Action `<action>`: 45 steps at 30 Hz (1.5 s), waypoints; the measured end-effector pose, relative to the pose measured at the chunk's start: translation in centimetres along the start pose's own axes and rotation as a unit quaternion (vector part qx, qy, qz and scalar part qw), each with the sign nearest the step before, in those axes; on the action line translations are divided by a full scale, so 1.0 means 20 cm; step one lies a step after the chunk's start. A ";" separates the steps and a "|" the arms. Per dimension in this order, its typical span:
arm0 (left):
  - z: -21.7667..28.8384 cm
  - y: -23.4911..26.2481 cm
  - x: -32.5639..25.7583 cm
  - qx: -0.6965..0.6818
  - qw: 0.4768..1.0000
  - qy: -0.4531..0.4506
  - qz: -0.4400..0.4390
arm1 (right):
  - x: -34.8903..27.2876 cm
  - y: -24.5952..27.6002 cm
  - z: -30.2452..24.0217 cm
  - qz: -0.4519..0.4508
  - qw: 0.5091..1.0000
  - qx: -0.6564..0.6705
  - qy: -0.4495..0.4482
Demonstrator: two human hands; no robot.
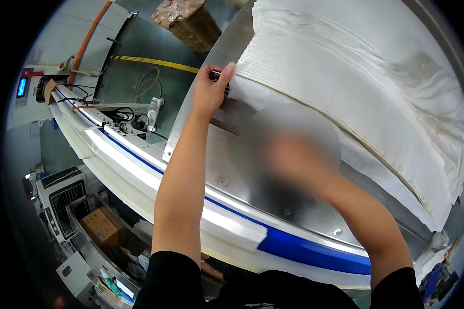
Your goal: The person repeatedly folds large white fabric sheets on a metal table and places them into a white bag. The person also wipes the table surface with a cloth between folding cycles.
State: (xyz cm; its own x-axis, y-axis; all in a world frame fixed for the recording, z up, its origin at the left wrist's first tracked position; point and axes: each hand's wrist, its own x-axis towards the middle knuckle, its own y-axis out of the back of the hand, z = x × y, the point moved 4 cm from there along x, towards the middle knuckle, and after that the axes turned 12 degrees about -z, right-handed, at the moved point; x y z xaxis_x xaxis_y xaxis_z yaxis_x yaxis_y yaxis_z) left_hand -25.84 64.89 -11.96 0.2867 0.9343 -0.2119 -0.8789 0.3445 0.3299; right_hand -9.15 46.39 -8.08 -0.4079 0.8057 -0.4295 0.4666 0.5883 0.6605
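Note:
My left hand (212, 91) is at the edge of a metal table (252, 190), beside the near corner of a tall stack of folded white cloth (314, 77). Its fingers are curled round a small dark, shiny piece, mostly hidden by the hand, and the thumb points up toward the stack. A thin dark strip (224, 126) lies on the metal just below that hand. Over the middle of the table is my right hand (299, 159), covered by a round blur. Its fingers, and anything in them, cannot be made out.
A long white rail (139, 154) with a blue strip runs along the table's near side. Cables (121, 114) and a white power strip (153, 113) are at left. Behind stands a tape-wrapped carton (188, 26). A bin holding a cardboard box (100, 226) is lower left.

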 end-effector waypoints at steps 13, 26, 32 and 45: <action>0.02 -0.03 0.05 0.046 0.998 -0.027 -0.022 | 0.27 0.58 0.19 0.227 0.972 0.061 -0.030; -0.04 -0.05 0.08 -0.037 0.997 -0.065 -0.013 | 0.42 0.63 0.20 0.168 0.981 0.091 -0.013; -0.02 -0.04 0.07 -0.054 0.998 -0.028 -0.007 | 0.46 0.61 0.24 0.179 0.980 0.086 -0.014; 0.21 -0.30 -0.19 0.459 0.832 -0.301 0.081 | 0.48 0.59 0.30 0.294 0.955 -0.023 0.041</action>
State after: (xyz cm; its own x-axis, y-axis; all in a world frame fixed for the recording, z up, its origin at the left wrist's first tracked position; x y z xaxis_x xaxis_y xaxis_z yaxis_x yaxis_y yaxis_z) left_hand -20.08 59.65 -9.30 0.5745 0.7567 0.3122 -0.3427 -0.1240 0.9312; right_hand -2.82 61.51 -8.10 -0.1475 0.9864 0.0720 0.6000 0.0313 0.7994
